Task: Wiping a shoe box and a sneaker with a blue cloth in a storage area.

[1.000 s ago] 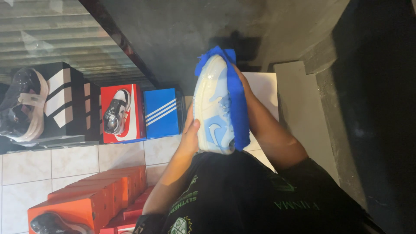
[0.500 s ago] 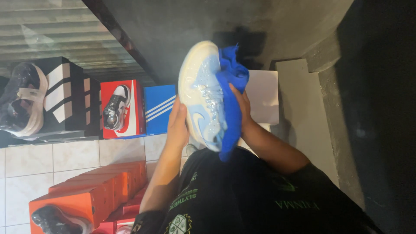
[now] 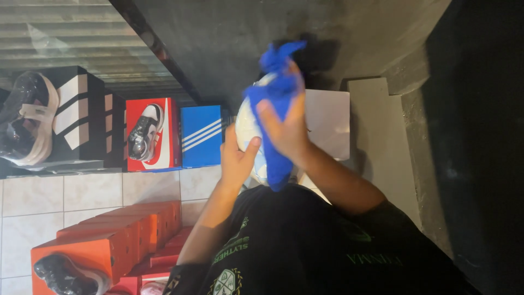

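Observation:
I hold a white and pale blue sneaker upright in front of my chest. My left hand grips it from the left side, thumb against its edge. My right hand presses a bright blue cloth over the sneaker, and the cloth covers most of it. The cloth's loose ends stick up above the sneaker and hang down below my palm. My black printed shirt fills the bottom of the view.
Shoe boxes stand in a row behind: a black one with white stripes, a red one, a blue striped one and a white one. Orange boxes are stacked on the tiled floor. A dark sneaker sits far left.
The sneaker has turned in my left hand. My right hand has moved the blue cloth from the sneaker's right side across its face, so it now hides most of the shoe.

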